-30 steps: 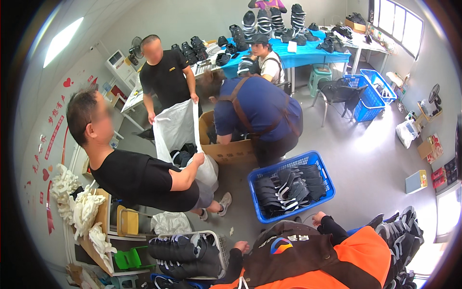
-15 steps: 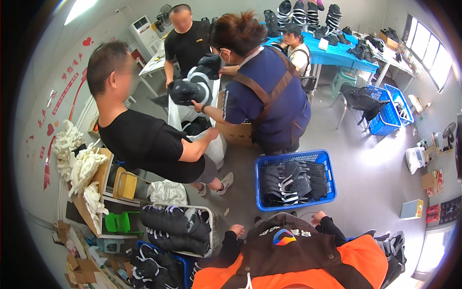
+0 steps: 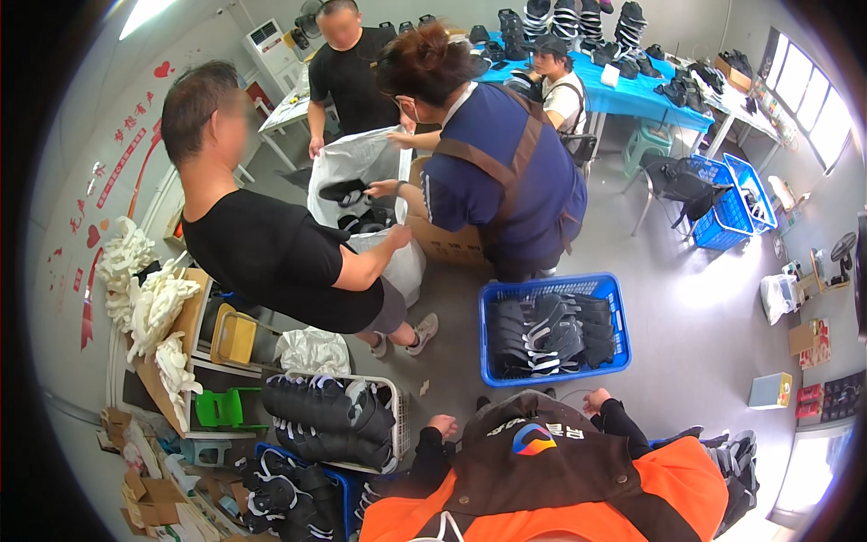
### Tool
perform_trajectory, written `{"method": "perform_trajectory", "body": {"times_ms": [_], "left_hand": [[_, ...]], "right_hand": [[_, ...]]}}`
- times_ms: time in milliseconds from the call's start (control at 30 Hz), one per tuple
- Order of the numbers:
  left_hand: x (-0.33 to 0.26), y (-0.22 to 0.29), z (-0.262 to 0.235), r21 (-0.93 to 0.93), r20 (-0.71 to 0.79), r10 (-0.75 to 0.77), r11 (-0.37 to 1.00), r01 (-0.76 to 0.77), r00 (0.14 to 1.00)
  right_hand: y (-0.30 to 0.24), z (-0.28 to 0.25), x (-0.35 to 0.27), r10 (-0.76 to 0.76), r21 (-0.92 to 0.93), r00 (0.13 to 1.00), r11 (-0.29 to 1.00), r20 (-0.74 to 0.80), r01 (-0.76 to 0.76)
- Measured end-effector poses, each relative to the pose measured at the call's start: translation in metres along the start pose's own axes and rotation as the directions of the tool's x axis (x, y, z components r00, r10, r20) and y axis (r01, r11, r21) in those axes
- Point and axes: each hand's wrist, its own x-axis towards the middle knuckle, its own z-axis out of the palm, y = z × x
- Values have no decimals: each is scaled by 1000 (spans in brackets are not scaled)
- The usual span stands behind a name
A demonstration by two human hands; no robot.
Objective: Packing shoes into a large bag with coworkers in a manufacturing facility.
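Observation:
My left hand (image 3: 442,425) hangs low in front of me, its fingers loosely apart, with nothing visible in it. My right hand (image 3: 596,400) is raised a little beside my apron (image 3: 533,443), fingers slightly bent and nothing seen in them. Ahead of both hands, touching neither, sits a blue plastic basket (image 3: 492,372) of black padded pieces (image 3: 551,330) with white edges, laid in rows. To the left of my left hand is a white basket (image 3: 400,425) filled with similar black pieces (image 3: 330,420).
Three co-workers stand round an open white sack (image 3: 330,149) with black pieces inside; a cardboard box (image 3: 447,244) is beside it. Another person sits at the blue-covered table (image 3: 587,86). More blue baskets (image 3: 718,230) stand at the right. A green stool (image 3: 217,411) is at the left.
The co-worker in blue has lowered the black pieces from above the sack into it, and the sack's mouth now shows open. My hands have barely moved.

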Motion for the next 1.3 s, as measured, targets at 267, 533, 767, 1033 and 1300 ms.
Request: {"method": "perform_trajectory", "body": {"times_ms": [267,533,767,1033,1300], "left_hand": [[4,-4,3,22,8,-1,1000,0,1000],[5,-6,5,9,6,-7,1000,7,1000],[6,-6,6,23,-5,-4,1000,4,1000],[7,-6,5,17,12,-28,999,28,1000],[5,-2,5,35,21,-32,999,31,999]], "right_hand": [[3,1,-11,54,30,998,998,9,-54],[4,3,-21,39,35,999,999,20,-40],[5,5,-21,45,52,999,998,-2,-45],[9,7,-16,24,58,1000,998,-6,-23],[4,7,-12,38,51,999,998,9,-38]]}}
